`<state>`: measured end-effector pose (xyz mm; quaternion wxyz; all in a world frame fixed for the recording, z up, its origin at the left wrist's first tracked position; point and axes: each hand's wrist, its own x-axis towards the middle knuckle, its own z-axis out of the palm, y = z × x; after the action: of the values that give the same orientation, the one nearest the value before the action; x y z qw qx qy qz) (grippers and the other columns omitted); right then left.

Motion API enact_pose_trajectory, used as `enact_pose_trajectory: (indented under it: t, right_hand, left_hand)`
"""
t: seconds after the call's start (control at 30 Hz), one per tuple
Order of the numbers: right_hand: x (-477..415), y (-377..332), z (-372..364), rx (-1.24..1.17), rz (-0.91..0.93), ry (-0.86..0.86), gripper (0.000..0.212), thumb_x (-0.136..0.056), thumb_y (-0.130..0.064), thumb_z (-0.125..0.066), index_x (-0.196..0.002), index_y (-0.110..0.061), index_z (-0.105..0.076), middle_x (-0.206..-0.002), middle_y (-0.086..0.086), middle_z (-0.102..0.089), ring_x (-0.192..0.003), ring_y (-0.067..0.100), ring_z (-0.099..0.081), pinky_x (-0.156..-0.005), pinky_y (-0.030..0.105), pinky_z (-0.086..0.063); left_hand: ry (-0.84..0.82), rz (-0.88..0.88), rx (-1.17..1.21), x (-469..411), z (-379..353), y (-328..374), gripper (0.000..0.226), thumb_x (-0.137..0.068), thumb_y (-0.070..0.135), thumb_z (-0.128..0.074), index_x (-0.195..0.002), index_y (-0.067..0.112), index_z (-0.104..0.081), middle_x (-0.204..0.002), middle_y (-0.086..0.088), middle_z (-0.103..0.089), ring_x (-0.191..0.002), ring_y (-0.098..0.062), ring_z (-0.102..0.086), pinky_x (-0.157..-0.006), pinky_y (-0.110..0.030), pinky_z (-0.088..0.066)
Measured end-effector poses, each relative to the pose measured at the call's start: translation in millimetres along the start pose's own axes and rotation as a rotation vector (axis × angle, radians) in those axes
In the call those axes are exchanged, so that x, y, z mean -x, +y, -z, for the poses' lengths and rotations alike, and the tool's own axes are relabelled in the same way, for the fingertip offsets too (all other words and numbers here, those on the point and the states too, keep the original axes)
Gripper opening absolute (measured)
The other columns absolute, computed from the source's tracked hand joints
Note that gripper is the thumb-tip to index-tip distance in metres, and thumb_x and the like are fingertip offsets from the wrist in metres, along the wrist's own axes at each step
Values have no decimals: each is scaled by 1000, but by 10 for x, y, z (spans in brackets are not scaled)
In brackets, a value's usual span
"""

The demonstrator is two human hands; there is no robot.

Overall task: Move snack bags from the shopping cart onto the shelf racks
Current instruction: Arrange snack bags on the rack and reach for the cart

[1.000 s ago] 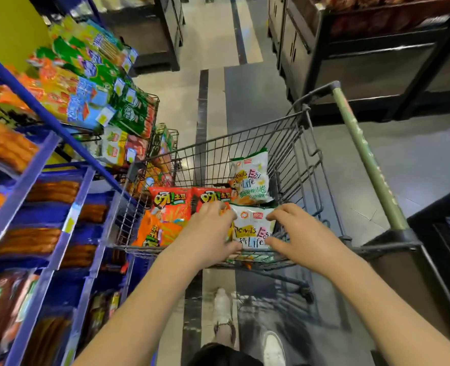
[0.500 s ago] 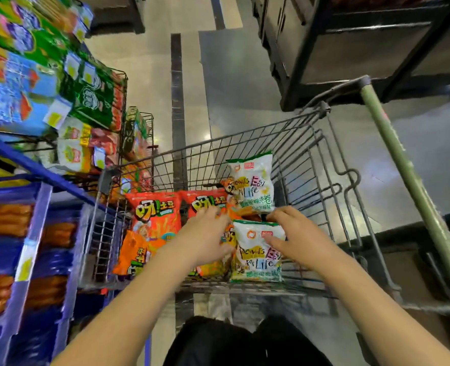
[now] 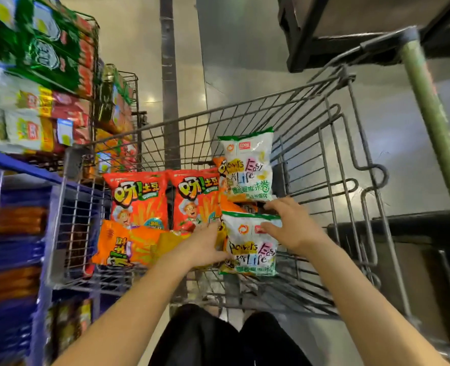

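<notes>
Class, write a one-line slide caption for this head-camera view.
Left hand and right hand hold a white snack bag in the wire shopping cart, red bags alongside, shelf racks at left.

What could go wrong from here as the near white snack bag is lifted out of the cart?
1. The left hand and right hand hold the near white bag only by its edges, so the slick pack may slip.
2. The far white bag stands upright just behind the right fingers and could be knocked over.
3. The red bag beside the left hand might tip when that hand pulls away.
</notes>
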<state>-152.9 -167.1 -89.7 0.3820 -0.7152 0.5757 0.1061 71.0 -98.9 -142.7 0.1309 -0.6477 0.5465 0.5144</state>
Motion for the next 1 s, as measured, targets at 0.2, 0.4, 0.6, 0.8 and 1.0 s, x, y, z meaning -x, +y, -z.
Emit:
enact_pose_trajectory:
  t: [0.2,0.4,0.6,0.8,1.0]
  right_hand:
    - [-170,238,-217,-95,-80,-3,55,-93,-43,-70,-141,-24,-52,-140,2,-50,-130,23,-47,-105,36,-41]
    - [-253,307,-278,-150,-70,30,53,-97,-37,-66,-146,-27,-49,-146,0,-47,-129,21,-50,-102,34,-45]
    - [-263,324,-263,-203,-64,40,49,-97,-36,-65,-144,-27,-51,-144,0,-50,-127,19,-52,-103,36,-47]
    - [-284,255,-184,-380,-115,129,32,-101,-43,-55,-128,-26,-61,-121,-3,-61,-110,15,-59,-85,30,-47]
    - [-414,129,2,-361,-150,177,47,-104,-58,-36,-129,-24,-57,-109,-5,-62,-104,20,-57,-79,33,-42]
  left_hand:
    - [8,70,398,-429,-315,75,102,-84,27,-84,-160,10,-17,-152,-3,-42,-142,-23,-41,-113,-33,-36]
    - [62,-54,588,-798,-587,-165,87,-62,32,-99,-137,15,-58,-127,7,-69,-117,-7,-66,-101,-34,-54]
    - [71,-110,617,-715,-651,-145,54,-79,11,-88,-126,22,-64,-121,14,-69,-109,9,-65,-88,-11,-53]
    - [96,33,724,-419,-530,-150,62,-88,32,-80,-139,21,-49,-113,4,-68,-107,-13,-65,-76,-17,-56]
    - [228,74,889,-288,-356,-428,87,-75,67,-76,-145,29,-40,-146,4,-50,-137,-21,-48,-108,-37,-43]
